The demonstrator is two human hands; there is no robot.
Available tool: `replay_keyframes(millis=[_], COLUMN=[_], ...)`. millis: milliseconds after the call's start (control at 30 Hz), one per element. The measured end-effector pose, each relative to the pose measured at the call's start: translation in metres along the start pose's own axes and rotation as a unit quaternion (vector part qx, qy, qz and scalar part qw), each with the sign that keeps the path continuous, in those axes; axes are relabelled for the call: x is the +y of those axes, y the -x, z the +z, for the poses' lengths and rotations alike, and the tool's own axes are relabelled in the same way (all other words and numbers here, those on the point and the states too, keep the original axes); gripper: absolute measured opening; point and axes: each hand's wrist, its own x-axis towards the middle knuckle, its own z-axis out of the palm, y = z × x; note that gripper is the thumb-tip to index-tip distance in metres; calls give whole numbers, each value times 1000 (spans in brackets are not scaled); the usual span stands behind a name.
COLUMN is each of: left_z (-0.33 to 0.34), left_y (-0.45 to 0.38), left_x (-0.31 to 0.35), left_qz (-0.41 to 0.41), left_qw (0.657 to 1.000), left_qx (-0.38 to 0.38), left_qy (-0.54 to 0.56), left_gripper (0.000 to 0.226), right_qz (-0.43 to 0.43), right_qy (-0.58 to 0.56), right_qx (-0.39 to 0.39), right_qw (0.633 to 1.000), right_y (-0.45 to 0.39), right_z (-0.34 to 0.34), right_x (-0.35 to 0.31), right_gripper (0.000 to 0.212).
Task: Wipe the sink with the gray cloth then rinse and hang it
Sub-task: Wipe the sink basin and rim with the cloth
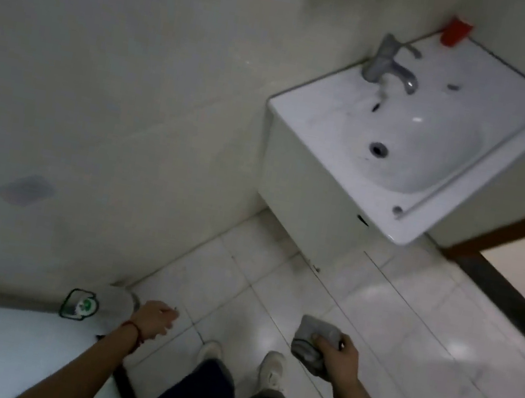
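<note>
Two hands low in view, over the tiled floor [324, 299]. Right hand [337, 354] grip closed around gray cloth [312, 341], bunched. Left hand [155, 318] loosely curled, holding nothing. White sink [500, 99] well ahead, against wall; metal faucet [389, 65] at its back edge, red cup [455, 32] in far corner.

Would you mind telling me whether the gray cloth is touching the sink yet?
Apart. The head view shows the gray cloth bunched in the right hand low over the floor, well short of the sink.
</note>
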Motion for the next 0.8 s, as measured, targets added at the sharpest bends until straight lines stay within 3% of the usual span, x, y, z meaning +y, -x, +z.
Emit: replay_keyframes(millis=[167,233,367,567,800], left_z=[63,97,178,294,354], left_y=[2,6,23,50,39], left_x=[54,74,109,150,196], left_qz=[49,64,93,156,173], left_qw=[995,991,985,965,953], left_qx=[-37,-47,-64,-109,-109], left_qy=[-84,-105,-134,-181,-224], left_gripper=[19,18,18,14,12], right_qz=[58,64,77,105,145], right_qy=[-146,-171,-202,-243,-261], right_qx=[74,92,123,159,187], right_qw=[985,979,969,951,936], right_y=[9,12,12,-2,-40], right_z=[-74,-102,-158,-236,-289], right_x=[62,84,119,158,163], right_gripper=[39,34,23,27,31])
